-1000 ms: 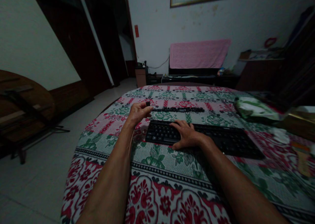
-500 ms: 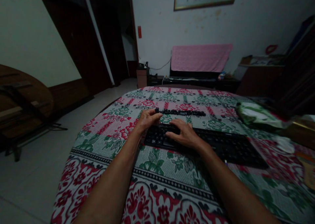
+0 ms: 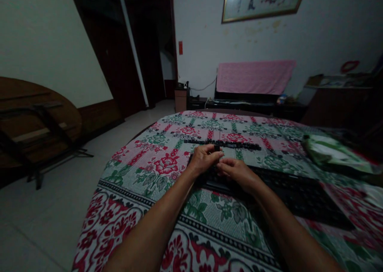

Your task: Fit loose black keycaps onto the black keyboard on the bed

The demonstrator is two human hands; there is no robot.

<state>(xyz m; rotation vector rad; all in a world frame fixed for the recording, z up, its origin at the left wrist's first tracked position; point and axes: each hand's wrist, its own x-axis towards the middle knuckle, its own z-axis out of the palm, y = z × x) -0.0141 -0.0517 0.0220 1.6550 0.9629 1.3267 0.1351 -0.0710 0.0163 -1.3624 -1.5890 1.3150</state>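
A black keyboard (image 3: 302,192) lies on the patterned tablecloth under and to the right of my hands. My left hand (image 3: 205,159) is over its left end, fingers pinched, with a small black keycap (image 3: 217,148) at the fingertips. My right hand (image 3: 241,175) is closed at thumb and forefinger, its tips close to the left thumb; whatever lies between them is too small to make out. Just beyond the hands runs a row of loose black keycaps (image 3: 245,146), partly hidden by my left hand.
The round table wears a red, green and white tablecloth (image 3: 161,164). At the right sit a green and white plastic package (image 3: 332,152) and a white crumpled thing (image 3: 374,194). A folded round table (image 3: 38,124) leans at the left wall. A pink cloth (image 3: 254,77) hangs at the back.
The view has shifted, so the scene sits lower and further right. My right hand's spread fingers have closed and come up to my left hand's fingertips. The left end of the keycap row now shows.
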